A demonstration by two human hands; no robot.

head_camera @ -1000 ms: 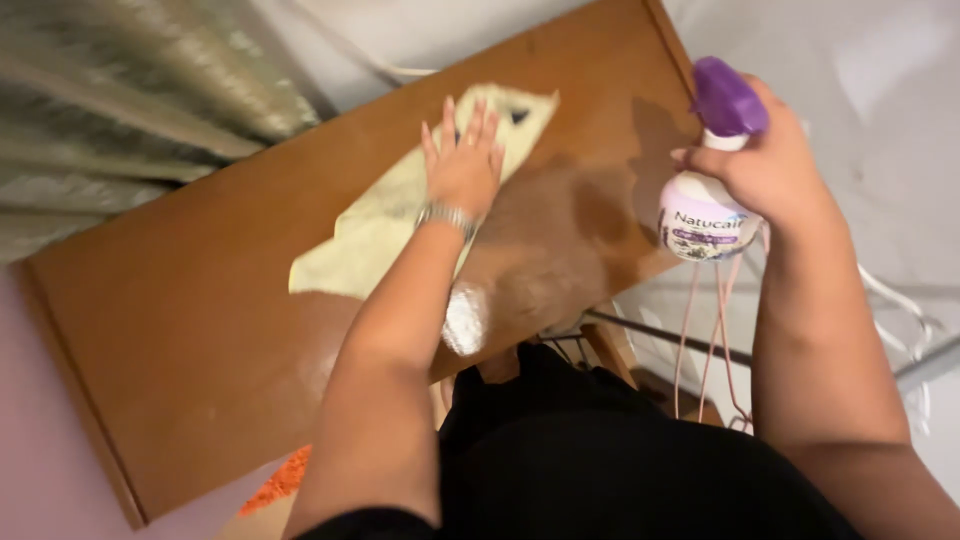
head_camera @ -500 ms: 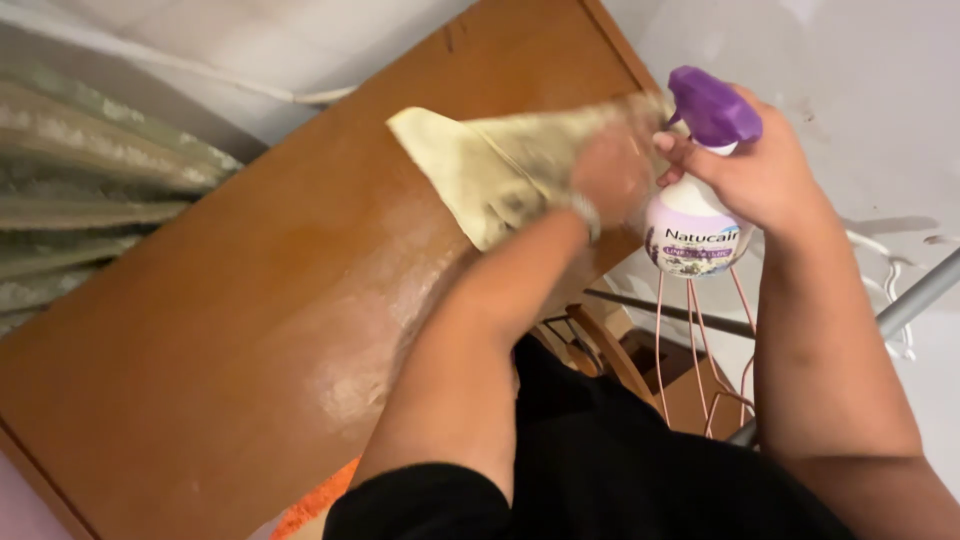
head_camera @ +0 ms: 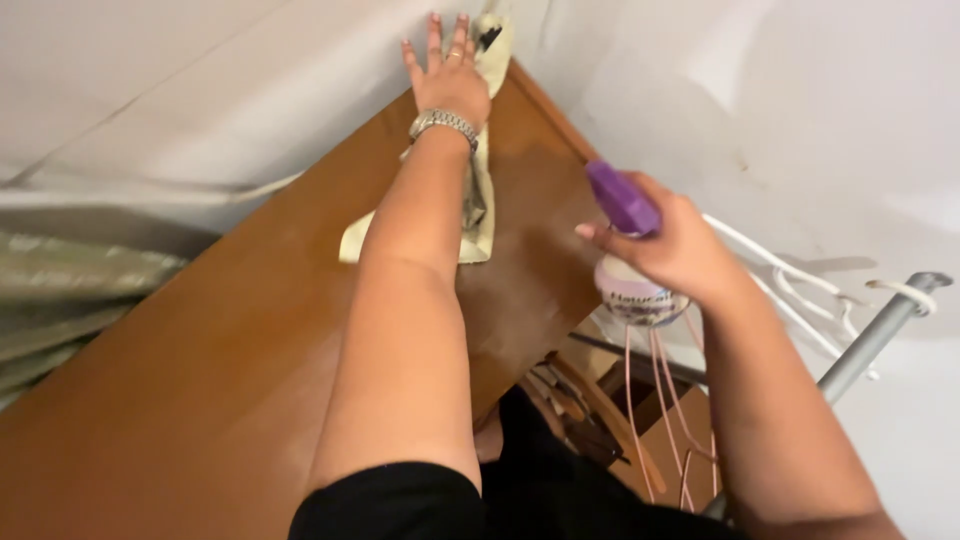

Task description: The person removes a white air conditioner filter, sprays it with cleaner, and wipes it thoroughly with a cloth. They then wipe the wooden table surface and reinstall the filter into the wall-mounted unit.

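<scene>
My left hand [head_camera: 447, 72], with a metal watch on the wrist, lies flat with fingers spread on a pale yellow cloth [head_camera: 478, 215] at the far corner of a brown wooden top [head_camera: 200, 380]. The cloth trails back under my forearm. My right hand [head_camera: 672, 243] grips a white spray bottle [head_camera: 634, 295] with a purple trigger head [head_camera: 622, 198], held upright beyond the wooden top's right edge.
A white wall [head_camera: 760, 90] runs behind and to the right. Greenish curtain folds [head_camera: 70, 300] hang at the left. A grey metal rail [head_camera: 870, 340], white hangers [head_camera: 800, 280] and thin pink hangers [head_camera: 660, 420] sit below the bottle.
My left hand has swept the cloth from the middle of the wooden top out to its far corner. The right hand has kept hold of the bottle.
</scene>
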